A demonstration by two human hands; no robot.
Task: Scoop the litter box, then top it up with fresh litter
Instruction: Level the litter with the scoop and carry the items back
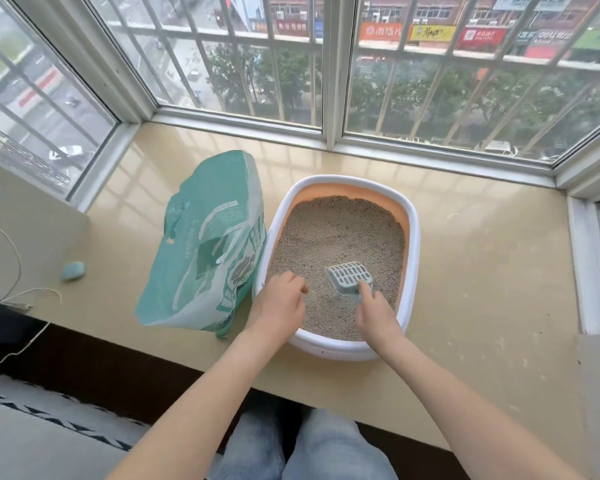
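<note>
Starting at the left, a small pale-green pebble-shaped object is lying on the beige window sill, beside a white cable. Next along, the green litter bag is standing on the sill, leaning just beside the litter box, with its top folded or crumpled. It is looking full and probably heavy; the film wall will be soft and slippery, so it is best taken with one hand at the top fold and the other under the base when pouring. Its print is showing white line drawings and a small label panel, but the lettering is too blurred to read.

The left hand is hovering over the near-left corner of the box, its fingers curling as if pinching at the granules; whether they are actually holding anything I cannot tell. The box, white-rimmed with an orange inner wall, is sitting on the sill in front of the person, filled with grey-beige litter, loose and grainy, which will be spilling easily from anything tipped.

The right hand is gripping the handle of the slotted grey scoop, whose basket is resting on the litter. The scoop is looking light and stiff, and the handle is the sensible hold.

Beyond the barred window, shop signs across the street are showing writing, none legible.
</note>
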